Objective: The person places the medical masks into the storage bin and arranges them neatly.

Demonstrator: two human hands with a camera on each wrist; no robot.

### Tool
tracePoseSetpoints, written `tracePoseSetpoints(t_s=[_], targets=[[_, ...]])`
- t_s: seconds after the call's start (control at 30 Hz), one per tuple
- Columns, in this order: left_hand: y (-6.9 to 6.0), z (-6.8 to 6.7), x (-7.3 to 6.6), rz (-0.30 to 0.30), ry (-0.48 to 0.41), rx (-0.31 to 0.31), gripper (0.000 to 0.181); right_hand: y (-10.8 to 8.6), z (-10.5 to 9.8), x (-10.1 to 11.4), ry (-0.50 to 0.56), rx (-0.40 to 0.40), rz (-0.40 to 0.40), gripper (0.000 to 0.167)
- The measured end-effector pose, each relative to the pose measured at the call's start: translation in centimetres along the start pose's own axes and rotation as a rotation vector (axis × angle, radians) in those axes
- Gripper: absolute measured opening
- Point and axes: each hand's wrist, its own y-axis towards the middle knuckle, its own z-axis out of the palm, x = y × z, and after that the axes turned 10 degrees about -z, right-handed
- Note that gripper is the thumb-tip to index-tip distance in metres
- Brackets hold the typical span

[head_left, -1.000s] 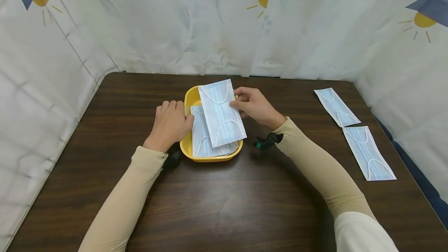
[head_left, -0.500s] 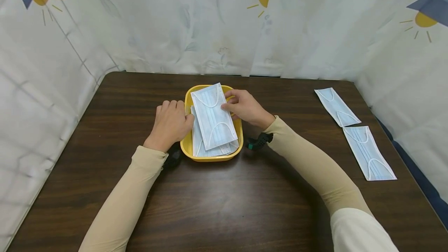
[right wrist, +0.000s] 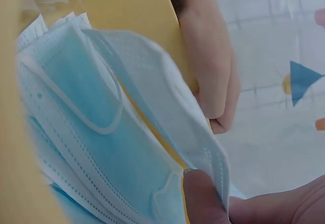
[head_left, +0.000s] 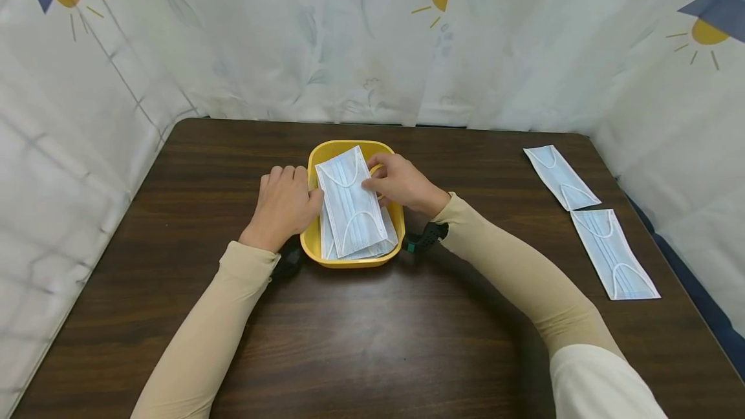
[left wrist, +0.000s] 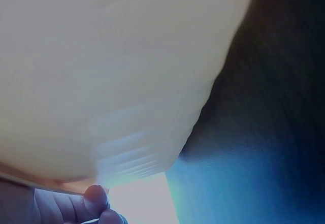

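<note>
A yellow plastic basket (head_left: pixel 355 264) holds several pale blue face masks (right wrist: pixel 86 132). My left hand (head_left: pixel 282 207) grips its left rim, with the fingertips (left wrist: pixel 95 198) curled by the wall in the left wrist view. Between thumb and fingers, my right hand (head_left: pixel 405 184) pinches the right edge of one face mask (head_left: pixel 351 205), which lies slanted over the others inside the basket. The right wrist view has the thumb (right wrist: pixel 203 196) on that mask's edge, its sheet lifted a little from those below. My other right fingers are partly hidden.
Two more face masks, one farther back (head_left: pixel 561 178) and one nearer (head_left: pixel 614 254), lie end to end at the right side of the dark wooden table (head_left: pixel 372 341). A white patterned curtain (head_left: pixel 262 37) surrounds the table's back and sides.
My right hand has moved left and slightly down with the pinched mask, bringing it from above the basket's right part down onto the other masks. My left hand has stayed at the rim.
</note>
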Motion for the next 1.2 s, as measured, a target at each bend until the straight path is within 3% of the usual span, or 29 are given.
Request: tracePoseSetpoints(t_s=[0.67,1.2], targets=[[0.0,-0.1,0.0,-0.007,0.008,0.017,0.035,0.4,0.4,0.7,-0.043,0.055,0.057,0.026],[0.0,-0.2,0.0,-0.008,0.015,0.033,0.037,0.7,-0.3,1.1,-0.027,0.127,0.155,0.040]])
